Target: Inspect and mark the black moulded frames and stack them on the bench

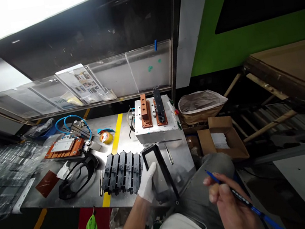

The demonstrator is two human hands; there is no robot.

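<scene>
**Head view of two hands at a steel work counter.** The white-gloved left hand (148, 182) is gripping a black rectangular frame (162, 162) with a grey panel, which is resting at the near edge of the counter (182, 169). The bare right hand (228, 200) is well apart from it, pinching a blue pen (241, 198) and hovering above the person's grey-trousered knee (207, 175); the pen's tip is touching nothing. Just left of the frame, a row of ribbed black blocks (122, 172) is lying side by side, while a slim metal tool (169, 153) is lying just beyond the frame. Farther out, a metal fixture box (149, 130) is carrying two copper-coloured blocks, and an orange plate fixture (64, 148) is sitting beside looped blue tubing (72, 122). An open cardboard box (222, 138) is standing to the right of the counter. State of the work: the frame is in hand and the ribbed blocks are lying lined up; no marks are discernible on the frame.
</scene>
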